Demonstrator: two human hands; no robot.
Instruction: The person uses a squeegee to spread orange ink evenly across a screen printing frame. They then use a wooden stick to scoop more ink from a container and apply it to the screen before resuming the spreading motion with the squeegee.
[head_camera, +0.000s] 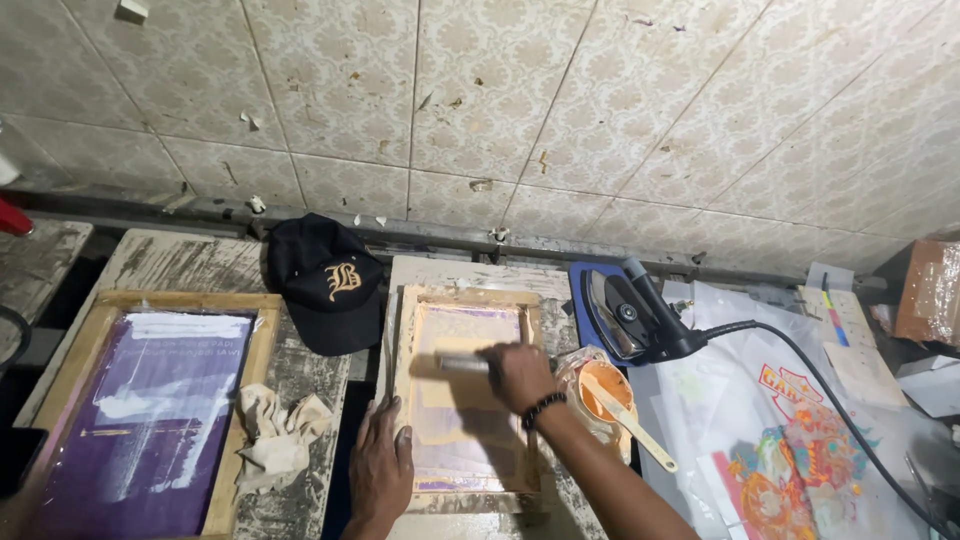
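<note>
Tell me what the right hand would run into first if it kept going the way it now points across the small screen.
The right hand points left, holding a squeegee over the small screen frame. Going straight on, it would likely first meet the frame's left wooden rail. How high the hand rides is unclear.

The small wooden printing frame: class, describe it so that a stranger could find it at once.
Start at the tiled wall and drop to the black cap. Just right of the cap lies the small wooden frame, under both hands. Unlike the larger frame with purple mesh at the left, its mesh is pale orange.
</note>
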